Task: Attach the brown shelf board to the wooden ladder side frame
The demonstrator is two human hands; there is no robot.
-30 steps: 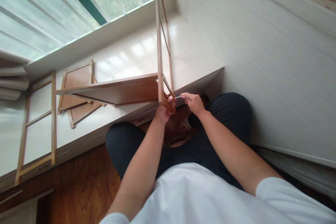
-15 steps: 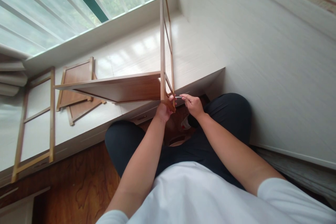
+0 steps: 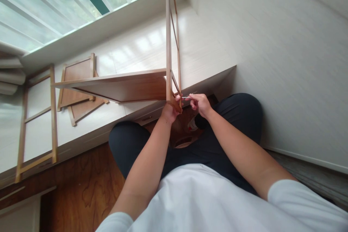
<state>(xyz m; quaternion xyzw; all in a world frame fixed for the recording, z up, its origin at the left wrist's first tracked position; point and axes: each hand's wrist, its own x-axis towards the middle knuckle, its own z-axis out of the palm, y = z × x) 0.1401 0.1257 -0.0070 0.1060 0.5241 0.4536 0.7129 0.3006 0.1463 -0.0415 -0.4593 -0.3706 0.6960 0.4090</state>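
Observation:
An upright wooden frame (image 3: 168, 40) stands in front of me, joined to a brown shelf panel (image 3: 130, 87) that reaches left over the ledge. My left hand (image 3: 171, 111) is closed around the frame's near lower corner, its fingers partly hidden behind the wood. From the right, my right hand (image 3: 200, 103) pinches a thin metal rod (image 3: 186, 97), which looks like a hex key. The rod's far end meets the frame at that corner, close to my left fingertips. Whether a screw sits there is too small to see.
A second wooden frame (image 3: 53, 116) leans at the ledge's left. Two smaller panels (image 3: 78, 73) lie overlapped on the white ledge (image 3: 141, 50). A barred window is behind, a pale wall (image 3: 272, 61) to the right, wooden floor (image 3: 87, 192) below.
The fingers of my right hand have shifted around the thin rod, looser and more extended now. My left hand keeps its hold on the corner. The whole view has moved slightly.

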